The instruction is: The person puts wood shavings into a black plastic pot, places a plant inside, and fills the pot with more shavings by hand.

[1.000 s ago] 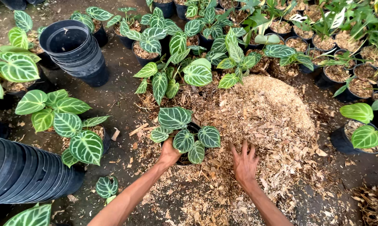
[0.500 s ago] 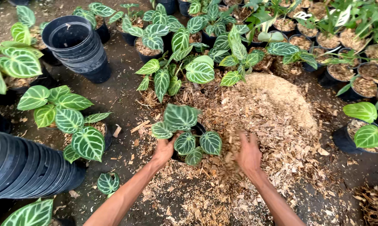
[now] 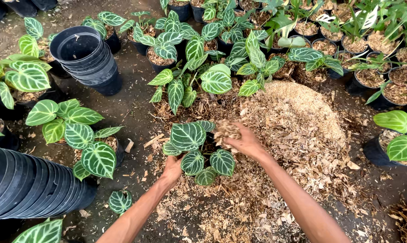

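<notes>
A small plant with dark green, white-veined heart-shaped leaves (image 3: pixel 188 136) stands in a black pot that its leaves mostly hide. My left hand (image 3: pixel 172 169) grips the near left side of that pot, under the leaves. My right hand (image 3: pixel 243 143) hovers over the pot, cupped around a handful of tan wood shavings (image 3: pixel 226 130). Just right of the plant lies a large heap of the same shavings (image 3: pixel 298 121) on the dark ground.
A stack of empty black pots (image 3: pixel 88 58) stands at the upper left, and another stack lies on its side (image 3: pixel 27 184) at the lower left. Potted veined-leaf plants (image 3: pixel 79 135) crowd the left, and more potted plants (image 3: pixel 392 121) fill the right and top.
My right hand scooped shavings from the heap's near edge and lifted them left, over the potted plant. My left hand stayed on the pot.
</notes>
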